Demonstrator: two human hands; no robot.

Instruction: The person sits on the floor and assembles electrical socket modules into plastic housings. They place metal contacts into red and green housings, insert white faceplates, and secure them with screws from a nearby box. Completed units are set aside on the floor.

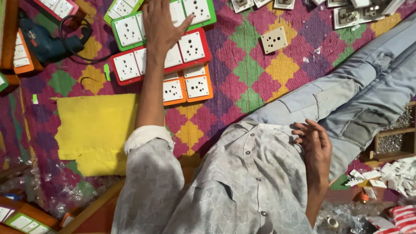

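Left hand (pixel 162 26): fingers spread flat, pressing on the green-framed socket board (pixel 130 28), gripping nothing; red-framed board (pixel 125 65) just below. Right hand (pixel 314 145): fingers loosely curled on the shirt hem (pixel 273 130), possibly pinching it; view unclear.

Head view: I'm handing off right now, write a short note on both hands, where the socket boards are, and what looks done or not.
Left hand: stretched forward, palm down, fingers spread across the green-framed socket board and the red-framed socket board; no closed grip visible.
Right hand: holds nothing, resting at the shirt hem by the lap.
Orange-framed socket board lies just nearer than the red one, all on the patterned mat. A loose beige socket plate sits apart to the right.
Done: three boards lie face up together.
Left: the loose plate and white parts at the right remain untouched.
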